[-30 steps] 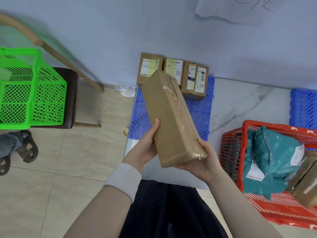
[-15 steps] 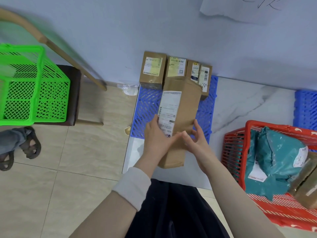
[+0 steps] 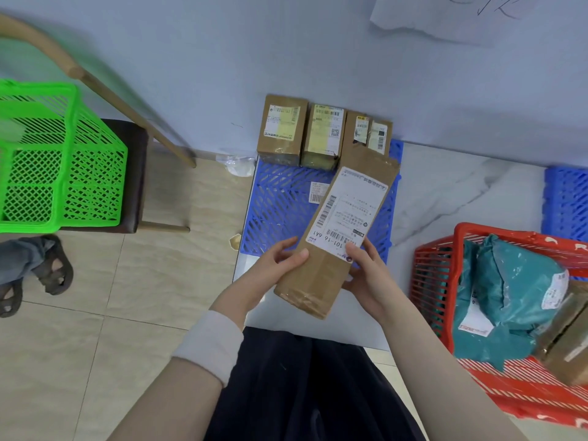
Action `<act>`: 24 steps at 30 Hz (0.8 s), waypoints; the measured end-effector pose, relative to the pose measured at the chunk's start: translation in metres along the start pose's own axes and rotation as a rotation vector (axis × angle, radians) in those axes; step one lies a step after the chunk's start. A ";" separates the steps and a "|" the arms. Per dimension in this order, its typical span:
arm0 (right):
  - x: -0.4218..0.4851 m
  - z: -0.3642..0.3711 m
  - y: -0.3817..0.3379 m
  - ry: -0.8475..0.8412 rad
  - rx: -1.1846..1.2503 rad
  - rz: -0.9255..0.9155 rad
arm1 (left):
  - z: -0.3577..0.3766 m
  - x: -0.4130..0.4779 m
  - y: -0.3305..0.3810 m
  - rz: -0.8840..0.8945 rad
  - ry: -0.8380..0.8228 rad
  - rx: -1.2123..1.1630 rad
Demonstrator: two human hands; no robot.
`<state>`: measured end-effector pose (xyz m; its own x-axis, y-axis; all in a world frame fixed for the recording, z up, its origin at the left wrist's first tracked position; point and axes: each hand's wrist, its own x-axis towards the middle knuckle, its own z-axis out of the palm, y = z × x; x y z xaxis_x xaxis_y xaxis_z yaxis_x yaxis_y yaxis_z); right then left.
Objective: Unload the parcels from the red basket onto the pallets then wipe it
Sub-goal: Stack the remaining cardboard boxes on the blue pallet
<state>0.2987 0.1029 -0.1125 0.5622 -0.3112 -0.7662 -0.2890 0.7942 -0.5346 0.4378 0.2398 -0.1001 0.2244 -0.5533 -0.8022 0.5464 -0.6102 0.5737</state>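
Jutting forward beyond two-hand grip (image 3: 370, 280): parcel (image 3: 342, 224)

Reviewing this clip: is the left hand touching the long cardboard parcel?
Touching. The head view shows the left hand holding the long cardboard parcel, with its thumb lying flat on the parcel's top face just beside the label.

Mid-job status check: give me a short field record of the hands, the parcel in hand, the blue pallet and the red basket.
parcel in hand: long brown box, label up, far end over the blue pallet; contact unclear
left hand: grips the box's near left edge
right hand: grips its near right edge
blue pallet: row of brown boxes along the wall
red basket: holds a teal bag and a brown carton
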 end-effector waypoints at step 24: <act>-0.009 -0.060 -0.009 0.333 -0.079 -0.099 | -0.051 0.025 0.038 0.434 0.574 0.182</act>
<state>0.2496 0.0676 -0.1220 0.3106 -0.5480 -0.7767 -0.3123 0.7129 -0.6279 0.5056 0.2322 -0.1067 0.8035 -0.4130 -0.4287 0.1812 -0.5163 0.8370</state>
